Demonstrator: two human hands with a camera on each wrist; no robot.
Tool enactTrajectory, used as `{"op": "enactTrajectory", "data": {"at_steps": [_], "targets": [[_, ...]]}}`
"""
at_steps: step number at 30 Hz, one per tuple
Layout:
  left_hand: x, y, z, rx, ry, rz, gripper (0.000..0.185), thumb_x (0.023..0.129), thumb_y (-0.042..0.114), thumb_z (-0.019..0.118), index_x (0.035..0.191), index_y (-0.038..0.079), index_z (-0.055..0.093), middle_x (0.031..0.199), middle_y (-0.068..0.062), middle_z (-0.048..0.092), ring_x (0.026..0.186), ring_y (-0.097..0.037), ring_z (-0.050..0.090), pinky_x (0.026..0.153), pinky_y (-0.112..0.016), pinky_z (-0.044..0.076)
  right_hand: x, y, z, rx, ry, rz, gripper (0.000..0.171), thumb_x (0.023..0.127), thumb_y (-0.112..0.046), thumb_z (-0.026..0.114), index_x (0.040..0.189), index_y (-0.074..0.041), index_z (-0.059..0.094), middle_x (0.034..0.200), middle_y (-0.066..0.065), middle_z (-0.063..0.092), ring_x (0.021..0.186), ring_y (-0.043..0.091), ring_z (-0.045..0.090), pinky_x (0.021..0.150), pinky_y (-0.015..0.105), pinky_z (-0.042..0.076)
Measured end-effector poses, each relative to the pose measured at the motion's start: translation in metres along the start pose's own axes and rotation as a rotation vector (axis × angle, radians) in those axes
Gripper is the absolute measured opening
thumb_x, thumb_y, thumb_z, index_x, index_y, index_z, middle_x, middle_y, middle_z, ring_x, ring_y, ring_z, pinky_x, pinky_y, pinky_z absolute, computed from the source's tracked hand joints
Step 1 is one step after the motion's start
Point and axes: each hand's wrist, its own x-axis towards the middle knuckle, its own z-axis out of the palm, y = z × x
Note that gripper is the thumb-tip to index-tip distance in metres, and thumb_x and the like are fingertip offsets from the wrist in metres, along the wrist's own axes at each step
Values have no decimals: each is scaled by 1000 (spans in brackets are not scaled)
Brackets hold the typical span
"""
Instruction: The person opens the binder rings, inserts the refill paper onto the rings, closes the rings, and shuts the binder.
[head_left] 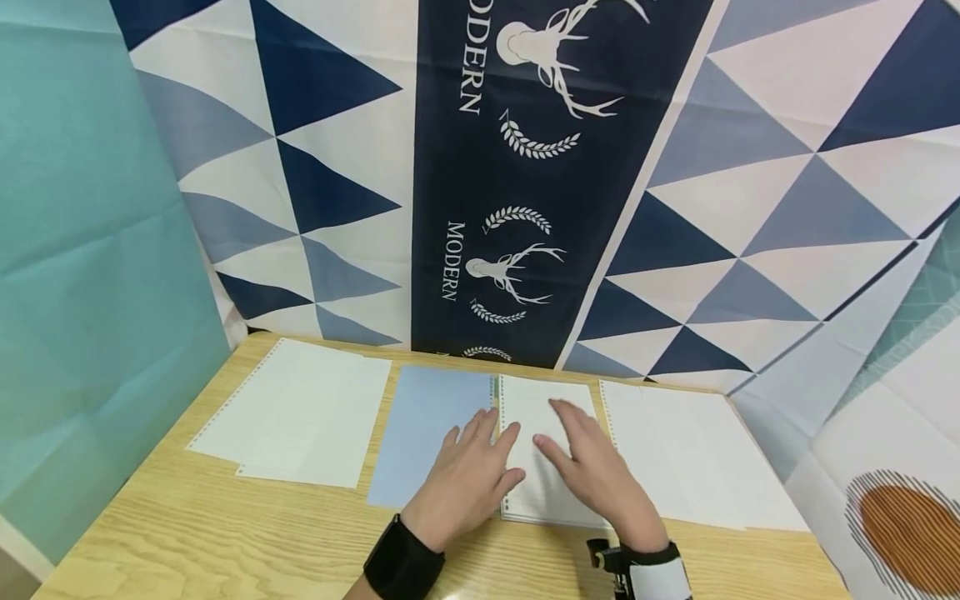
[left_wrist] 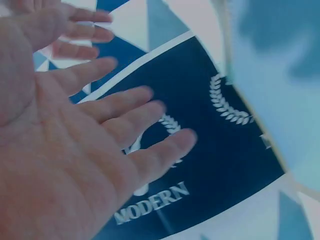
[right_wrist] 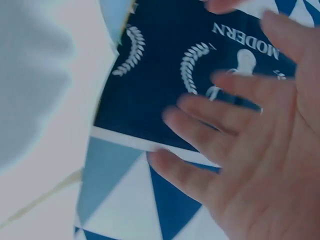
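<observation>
My left hand (head_left: 468, 479), its fingers spread, hovers over the gap between a light blue sheet (head_left: 427, 417) and a stack of white hole-punched paper (head_left: 543, 500). Over the right half of that stack is my right hand (head_left: 596, 471), fingers extended and thumb apart. Neither holds anything. The left wrist view shows my left palm (left_wrist: 90, 135) facing sideways with straight fingers. In the right wrist view my right palm (right_wrist: 255, 150) appears the same way, with relaxed fingers. The hands partly cover the blue sheet and the stack.
Overlapping white punched sheets (head_left: 300, 417) lie at the left of the wooden table (head_left: 225, 533). More white sheets (head_left: 690, 458) overlap at the right. A patterned cloth (head_left: 487, 183) hangs behind the table's back edge, and a teal cloth (head_left: 97, 250) hangs on the left.
</observation>
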Motion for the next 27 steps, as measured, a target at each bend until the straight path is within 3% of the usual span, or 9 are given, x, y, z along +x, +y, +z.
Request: {"op": "enactTrajectory", "data": {"at_steps": [4, 7, 14, 21, 27], "targets": [[0, 12, -15, -8, 32, 25, 62, 106, 54, 43, 158, 22, 38, 165, -17, 33, 156, -33, 29, 114, -64, 38, -3, -3, -15, -77, 207, -51, 66, 102, -35, 61, 152, 4, 41, 152, 32, 45, 139, 52, 45, 107, 69, 40], [-4, 20, -26, 23, 68, 41, 63, 106, 57, 36, 160, 24, 34, 168, -15, 28, 158, -34, 23, 116, -68, 32, -7, -9, -26, -98, 275, -63, 67, 102, -35, 59, 154, 2, 39, 155, 32, 40, 142, 53, 40, 108, 73, 35], [-18, 28, -61, 104, 165, -28, 64, 105, 58, 37, 159, 23, 35, 167, -15, 28, 157, -37, 23, 116, -74, 24, -20, -33, -46, -104, 265, -1, 72, 103, -46, 53, 160, -8, 31, 165, 25, 27, 153, 49, 22, 110, 80, 19], [-33, 20, -94, 72, 259, -148, 63, 104, 56, 45, 156, 20, 41, 165, -18, 31, 155, -43, 25, 112, -80, 22, -30, -49, -59, -87, 292, -1, 74, 102, -46, 56, 162, -14, 27, 168, 21, 22, 156, 45, 15, 112, 80, 13], [-40, 12, -107, 23, 351, -185, 61, 105, 53, 44, 154, 16, 45, 166, -21, 29, 156, -42, 24, 111, -82, 21, -32, -49, -64, -73, 325, -24, 73, 102, -42, 58, 162, -12, 28, 167, 23, 25, 154, 47, 19, 110, 80, 15]]}}
